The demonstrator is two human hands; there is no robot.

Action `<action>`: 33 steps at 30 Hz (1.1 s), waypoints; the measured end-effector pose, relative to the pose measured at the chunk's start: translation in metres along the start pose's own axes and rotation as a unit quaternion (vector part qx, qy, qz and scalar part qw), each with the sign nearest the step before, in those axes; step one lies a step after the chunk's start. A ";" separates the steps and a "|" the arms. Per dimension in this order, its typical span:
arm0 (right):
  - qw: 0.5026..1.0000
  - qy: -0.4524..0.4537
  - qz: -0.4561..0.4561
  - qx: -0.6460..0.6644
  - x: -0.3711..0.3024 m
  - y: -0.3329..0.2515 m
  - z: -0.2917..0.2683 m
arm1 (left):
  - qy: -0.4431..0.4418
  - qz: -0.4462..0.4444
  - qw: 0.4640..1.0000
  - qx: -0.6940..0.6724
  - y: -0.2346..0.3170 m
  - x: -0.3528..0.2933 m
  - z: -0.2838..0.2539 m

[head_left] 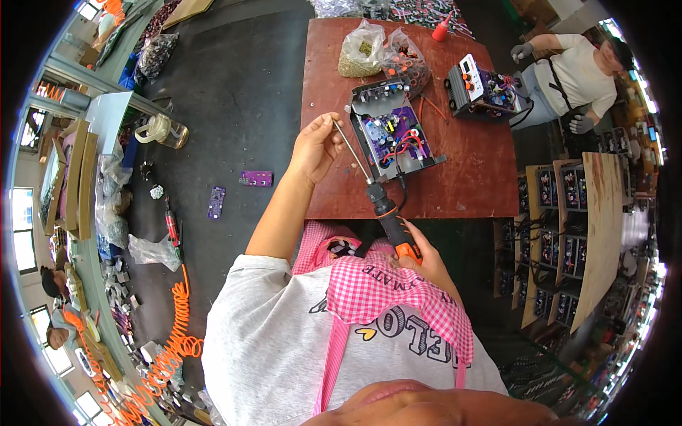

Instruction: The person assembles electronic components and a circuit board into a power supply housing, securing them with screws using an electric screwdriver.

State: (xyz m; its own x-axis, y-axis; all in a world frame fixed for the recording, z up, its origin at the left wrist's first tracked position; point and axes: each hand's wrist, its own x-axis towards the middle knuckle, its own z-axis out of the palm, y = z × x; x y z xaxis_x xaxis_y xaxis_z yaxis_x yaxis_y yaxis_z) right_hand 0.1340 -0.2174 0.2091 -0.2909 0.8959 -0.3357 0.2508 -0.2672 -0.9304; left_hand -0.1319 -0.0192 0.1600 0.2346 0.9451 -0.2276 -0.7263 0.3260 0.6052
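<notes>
My right hand [426, 257] grips a black and orange power screwdriver [391, 226] by its handle, close to my body. Its long thin bit [353, 150] points up and to the left, away from me. At the bit's tip, my left hand [317, 148] is closed in a pinch; whatever small thing the fingertips hold is too small to make out. Just right of the bit, an open metal case [426, 167] lies on the red-brown table [469, 192]. Inside it sit a purple circuit board [383, 135] and red wires [406, 145].
Farther back stand a bag of small brass-coloured parts [361, 53], a bag of dark and orange parts [406, 64], a red squeeze bottle [442, 28] and another device [477, 89]. A co-worker [579, 78] is at the right, above racks of units [561, 241]. Two purple boards [256, 178] lie leftward.
</notes>
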 end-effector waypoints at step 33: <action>0.979 0.059 0.080 0.176 0.037 0.026 0.037 | -0.009 0.224 0.783 0.580 0.013 0.138 -0.020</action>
State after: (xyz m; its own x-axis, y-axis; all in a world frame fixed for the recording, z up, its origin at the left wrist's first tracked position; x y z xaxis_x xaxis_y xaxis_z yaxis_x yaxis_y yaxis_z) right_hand 0.0962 -0.2045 0.1670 -0.1590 0.8617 -0.4818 -0.0549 -0.4950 -0.8672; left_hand -0.1215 0.1147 0.1211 0.1410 0.9673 0.2108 0.3342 -0.2469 0.9096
